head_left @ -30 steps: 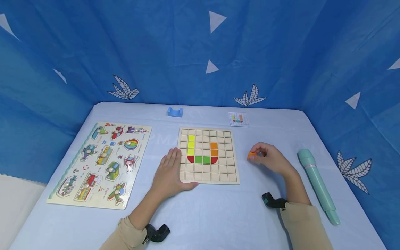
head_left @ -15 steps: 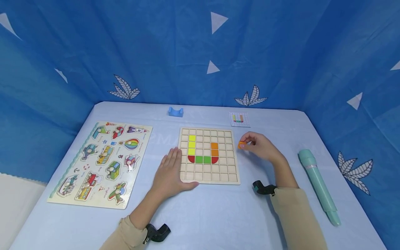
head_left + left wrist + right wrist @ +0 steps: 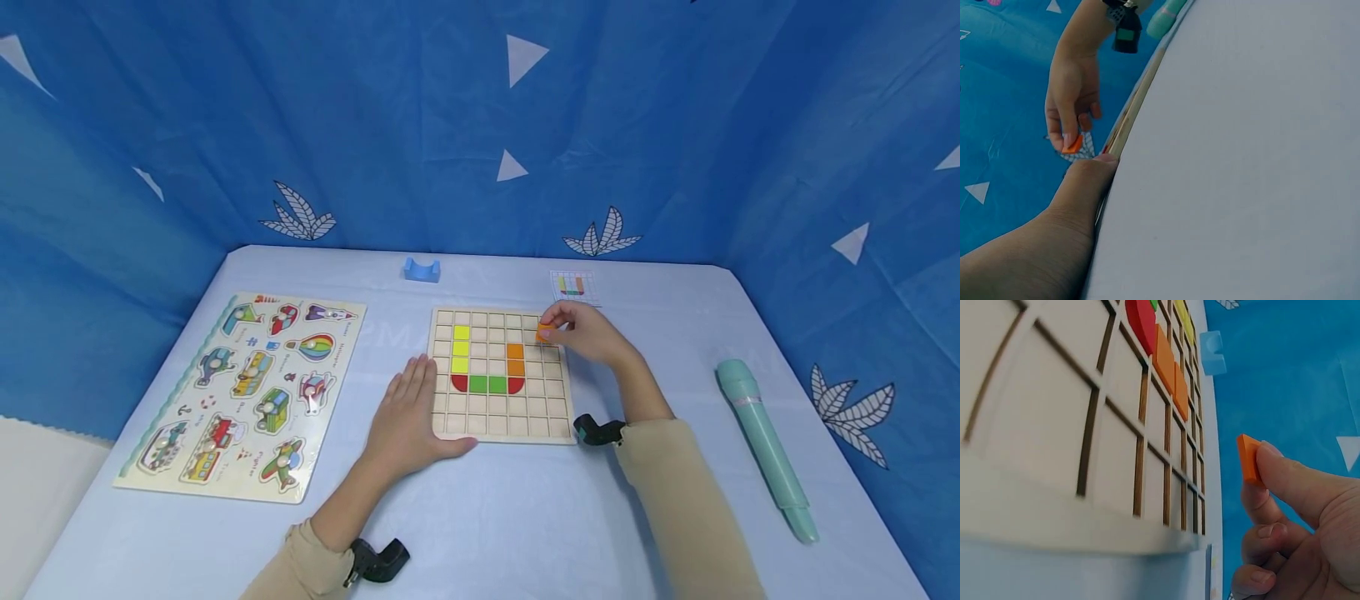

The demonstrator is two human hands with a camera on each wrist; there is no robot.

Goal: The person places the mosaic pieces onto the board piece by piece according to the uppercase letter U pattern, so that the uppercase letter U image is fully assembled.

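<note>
A square wooden grid board (image 3: 498, 417) lies mid-table, with yellow, red, green and orange tiles set in its cells in a U shape. Between thumb and fingers, my right hand (image 3: 585, 332) pinches a loose orange tile (image 3: 1250, 461). In the head view that tile appears over the board's upper right cells; the right wrist view shows it raised above the board. My left hand (image 3: 405, 421) rests along the board's left side, fingers straight and thumb spread along the near edge. Two orange tiles (image 3: 515, 360) stand in the right column, above a red rounded tile (image 3: 516, 384).
A small pattern card (image 3: 573, 286) with the same U lies behind my right hand. Left stands a picture puzzle board (image 3: 247, 400) with vehicle shapes. A blue curved block (image 3: 422, 270) sits at the back, and a teal microphone-shaped object (image 3: 765, 450) lies at right.
My right hand has carried the orange tile leftward and away from me, from beside the board to over its upper right part. My left hand has stayed in place.
</note>
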